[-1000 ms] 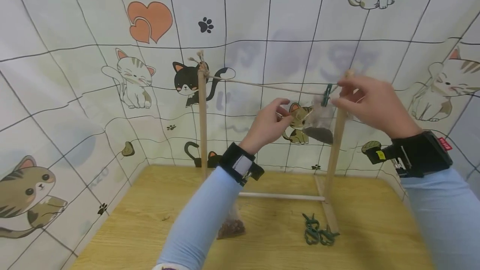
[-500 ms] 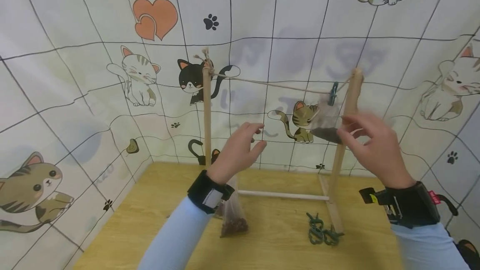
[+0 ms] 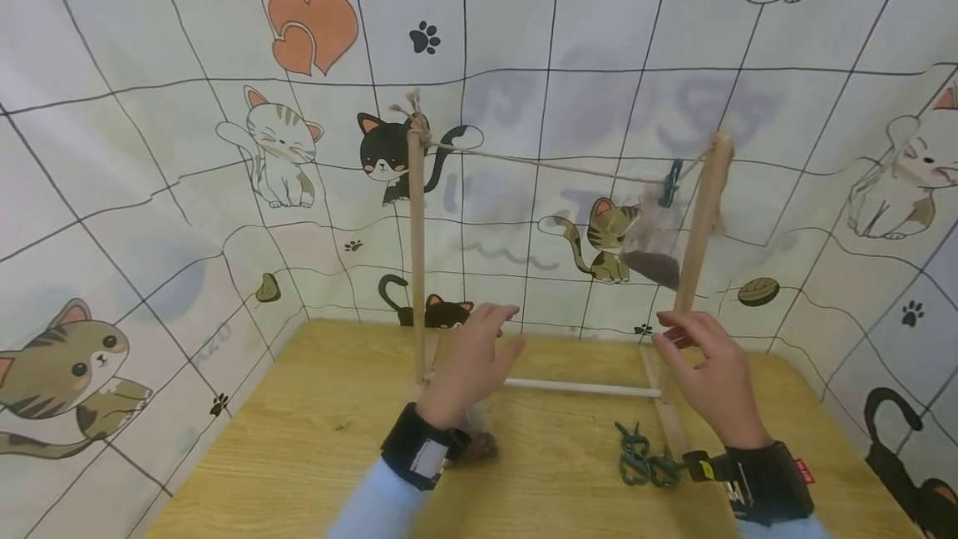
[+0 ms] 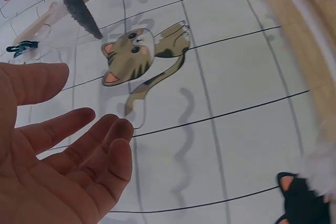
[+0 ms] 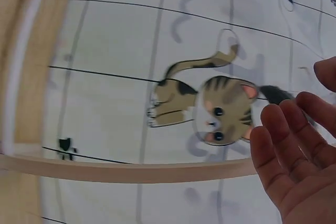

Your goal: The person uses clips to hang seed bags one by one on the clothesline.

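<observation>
A clear bag with dark contents (image 3: 653, 266) hangs from a green clip (image 3: 671, 183) on the string (image 3: 554, 164), close to the right post (image 3: 702, 227). Below it, in front of that post, my right hand (image 3: 709, 368) is held up with relaxed fingers and nothing in them. My left hand (image 3: 466, 368), likewise holding nothing, hovers beside the left post (image 3: 417, 264), thumb apart from the fingers. Under the left hand a second bag with reddish-brown contents (image 3: 481, 446) stands on the table, partly hidden. In the left wrist view the hanging clip (image 4: 22, 49) appears beyond the thumb.
The wooden frame has a white crossbar (image 3: 584, 388) low between its posts. Several green clips (image 3: 636, 464) lie by the right foot on the wooden table (image 3: 299, 439). A cat-patterned cloth (image 3: 509, 23) hangs behind and at the sides.
Both hands have come down from the string, the right from beside the clip, the left from near the hanging bag and leftwards. The bag stays hanging from the clip.
</observation>
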Motion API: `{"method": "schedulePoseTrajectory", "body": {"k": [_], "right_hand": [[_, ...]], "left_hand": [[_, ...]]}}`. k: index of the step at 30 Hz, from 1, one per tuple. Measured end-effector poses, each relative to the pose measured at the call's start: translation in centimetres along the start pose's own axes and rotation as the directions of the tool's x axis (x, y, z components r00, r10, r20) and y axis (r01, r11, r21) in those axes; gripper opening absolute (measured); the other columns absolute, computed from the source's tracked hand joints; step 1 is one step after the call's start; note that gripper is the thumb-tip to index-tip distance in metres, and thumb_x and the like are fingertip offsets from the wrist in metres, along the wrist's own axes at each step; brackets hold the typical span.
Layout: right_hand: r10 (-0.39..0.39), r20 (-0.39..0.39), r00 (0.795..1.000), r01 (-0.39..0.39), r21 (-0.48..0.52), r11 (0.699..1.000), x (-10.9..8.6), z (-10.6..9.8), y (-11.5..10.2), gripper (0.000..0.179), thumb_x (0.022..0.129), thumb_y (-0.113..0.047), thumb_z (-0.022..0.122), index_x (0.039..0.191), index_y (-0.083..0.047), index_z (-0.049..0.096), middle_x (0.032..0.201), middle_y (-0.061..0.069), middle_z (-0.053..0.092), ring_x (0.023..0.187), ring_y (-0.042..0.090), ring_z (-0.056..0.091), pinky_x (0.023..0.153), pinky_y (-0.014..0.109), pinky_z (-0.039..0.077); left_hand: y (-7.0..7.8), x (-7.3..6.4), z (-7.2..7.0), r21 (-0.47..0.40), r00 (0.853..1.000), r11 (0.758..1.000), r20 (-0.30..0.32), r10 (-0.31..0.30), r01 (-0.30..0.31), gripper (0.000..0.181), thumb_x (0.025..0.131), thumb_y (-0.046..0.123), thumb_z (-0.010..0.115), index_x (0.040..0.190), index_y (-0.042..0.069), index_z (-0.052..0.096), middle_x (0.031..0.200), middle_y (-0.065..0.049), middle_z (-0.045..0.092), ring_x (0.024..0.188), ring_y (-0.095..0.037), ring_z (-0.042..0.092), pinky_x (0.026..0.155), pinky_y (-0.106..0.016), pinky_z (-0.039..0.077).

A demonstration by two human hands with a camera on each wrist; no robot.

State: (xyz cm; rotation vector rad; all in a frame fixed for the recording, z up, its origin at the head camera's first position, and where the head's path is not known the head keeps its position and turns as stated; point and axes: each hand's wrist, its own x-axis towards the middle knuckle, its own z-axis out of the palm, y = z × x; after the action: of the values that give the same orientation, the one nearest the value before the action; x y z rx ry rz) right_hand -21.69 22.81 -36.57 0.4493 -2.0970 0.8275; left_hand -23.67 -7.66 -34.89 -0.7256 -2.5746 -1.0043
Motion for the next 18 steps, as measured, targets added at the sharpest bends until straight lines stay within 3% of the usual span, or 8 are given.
{"method": "schedulePoseTrajectory", "body": {"k": [6, 12, 18], "right_hand": [[0.133, 0.040, 0.990, -0.134, 0.011, 0.991, -3.0, 1.6, 0.9, 0.027, 0.083, -0.013, 0.067, 0.110, -0.012, 0.066, 0.099, 0.004, 0.062, 0.080, -0.005, 0.050, 0.051, 0.018, 0.042], [0.231, 0.098, 0.968, -0.232, -0.002, 0.973, -5.3, 2.5, 1.7, 0.025, 0.085, -0.017, 0.065, 0.109, -0.012, 0.066, 0.098, 0.004, 0.061, 0.077, -0.004, 0.051, 0.054, 0.023, 0.045], [0.272, 0.161, 0.949, -0.267, -0.054, 0.962, -6.8, 3.5, 2.4, 0.022, 0.085, -0.016, 0.064, 0.106, -0.008, 0.065, 0.095, 0.005, 0.063, 0.075, -0.002, 0.052, 0.060, 0.024, 0.048]], "left_hand": [[-1.3, -2.0, 1.8, -0.002, 0.998, 0.998, -0.012, -0.064, 0.064, 0.044, 0.094, 0.035, 0.051, 0.133, 0.014, 0.048, 0.125, -0.004, 0.055, 0.098, -0.020, 0.057, 0.071, -0.025, 0.046], [-2.5, -3.2, 4.0, -0.085, 0.995, 0.992, -0.028, -0.096, 0.094, 0.042, 0.093, 0.031, 0.053, 0.129, 0.010, 0.051, 0.121, -0.009, 0.056, 0.096, -0.022, 0.057, 0.072, -0.025, 0.045], [-2.8, -4.3, 5.3, -0.108, 0.989, 0.984, -0.005, -0.145, 0.144, 0.044, 0.092, 0.035, 0.053, 0.130, 0.012, 0.051, 0.122, -0.007, 0.056, 0.097, -0.019, 0.055, 0.071, -0.025, 0.044]]}}
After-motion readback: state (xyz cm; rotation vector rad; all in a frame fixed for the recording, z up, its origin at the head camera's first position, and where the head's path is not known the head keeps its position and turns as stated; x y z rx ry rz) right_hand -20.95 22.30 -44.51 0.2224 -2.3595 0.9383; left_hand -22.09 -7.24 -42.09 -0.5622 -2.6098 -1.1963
